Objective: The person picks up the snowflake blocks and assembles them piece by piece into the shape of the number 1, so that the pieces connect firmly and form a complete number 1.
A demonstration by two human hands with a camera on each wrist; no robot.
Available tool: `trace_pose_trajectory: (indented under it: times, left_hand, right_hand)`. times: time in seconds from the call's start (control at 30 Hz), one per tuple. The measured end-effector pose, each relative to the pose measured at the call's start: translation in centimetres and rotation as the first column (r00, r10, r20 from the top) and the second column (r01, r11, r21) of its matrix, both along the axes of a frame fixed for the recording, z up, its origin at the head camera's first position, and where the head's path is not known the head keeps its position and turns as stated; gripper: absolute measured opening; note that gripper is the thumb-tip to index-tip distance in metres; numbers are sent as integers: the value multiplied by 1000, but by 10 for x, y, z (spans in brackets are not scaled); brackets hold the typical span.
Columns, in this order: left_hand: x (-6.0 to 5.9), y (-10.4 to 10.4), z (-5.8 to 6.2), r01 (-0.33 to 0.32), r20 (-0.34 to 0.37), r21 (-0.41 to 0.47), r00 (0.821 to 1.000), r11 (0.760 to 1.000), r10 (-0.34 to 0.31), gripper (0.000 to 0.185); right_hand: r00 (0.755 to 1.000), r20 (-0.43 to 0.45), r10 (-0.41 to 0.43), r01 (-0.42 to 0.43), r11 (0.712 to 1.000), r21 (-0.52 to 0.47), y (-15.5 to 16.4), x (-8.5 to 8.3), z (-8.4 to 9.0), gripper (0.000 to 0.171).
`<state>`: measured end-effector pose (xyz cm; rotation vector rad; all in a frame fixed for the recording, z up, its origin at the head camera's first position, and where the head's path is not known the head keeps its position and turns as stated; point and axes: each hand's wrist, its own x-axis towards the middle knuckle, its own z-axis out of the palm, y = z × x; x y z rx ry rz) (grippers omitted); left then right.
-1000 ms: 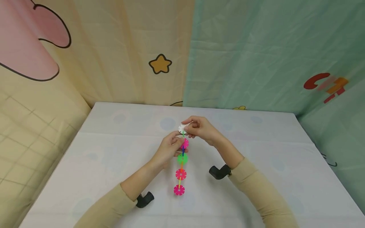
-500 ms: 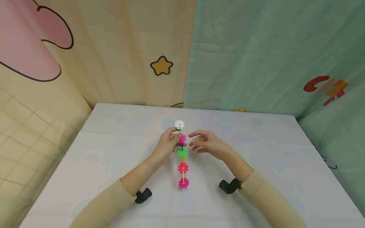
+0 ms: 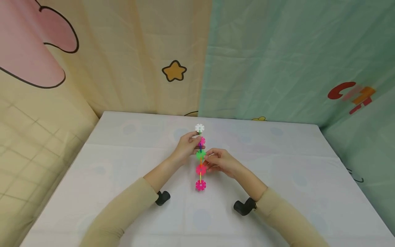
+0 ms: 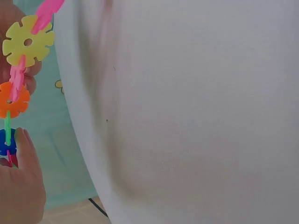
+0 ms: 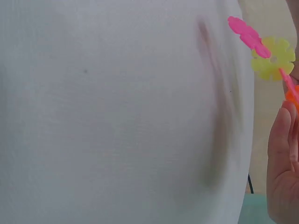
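A chain of interlocking snowflake discs (image 3: pixel 201 169) runs upright in the head view, a white disc (image 3: pixel 199 128) at its far end and a pink disc (image 3: pixel 200 185) at its near end. Flat-facing discs alternate with edge-on ones. My left hand (image 3: pixel 186 144) pinches the chain by the upper pink disc, thumb on top; in the left wrist view its fingers are at a blue disc (image 4: pixel 6 142). Beside the green disc (image 3: pixel 201 154), my right hand (image 3: pixel 224 161) pinches the chain; its fingertips are at an orange disc (image 5: pixel 292 97) in the right wrist view. A yellow disc (image 5: pixel 274 59) hangs beyond them.
The table (image 3: pixel 129 219) has a white cloth with pale dots. Black camera mounts, one at the left wrist (image 3: pixel 163 198) and one at the right wrist (image 3: pixel 244 207), hang near the cloth. Printed curtains (image 3: pixel 262 58) stand behind the far table edge.
My right hand has let go of the white disc, drawn back, and come in lower, by the green disc. My left hand and the chain have shifted toward the far edge.
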<state>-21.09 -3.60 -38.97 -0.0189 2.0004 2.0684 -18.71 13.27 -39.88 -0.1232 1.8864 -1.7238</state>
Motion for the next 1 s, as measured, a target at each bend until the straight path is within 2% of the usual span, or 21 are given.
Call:
trace_pose_trajectory:
  times: [0.13,0.3,0.43,0.5,0.77,0.87,0.9,1.0]
  left_hand:
    - [-14,6,-9,18,-1,-27,1000,999,-18,40]
    - [-25,9,-24,42,22,-82,999,996,-40,39]
    - [-29,8,-31,49,7,-154,999,987,-48,38]
    - [-30,8,-33,51,-4,-182,999,982,-53,38]
    - [-32,5,-34,78,43,-250,997,965,-69,37]
    - [-39,4,-44,82,32,-252,997,964,-77,36]
    - [-48,2,-58,88,-11,-219,996,972,-92,35]
    - [-52,2,-65,89,-34,-234,994,968,-99,36]
  right_hand:
    - [999,8,-42,42,999,14,0,-10,-7,12]
    - [996,46,-71,69,997,44,1,-17,-19,11]
    - [995,66,-70,66,996,63,2,-20,-25,13]
    - [996,69,-59,54,996,70,1,-21,-23,15]
    - [996,69,-57,49,993,106,-4,-23,-26,16]
    - [995,75,-64,55,991,126,-6,-23,-27,16]
    - [995,78,-70,59,990,131,-6,-24,-27,16]
    - [993,80,-82,70,987,144,-6,-25,-28,18]
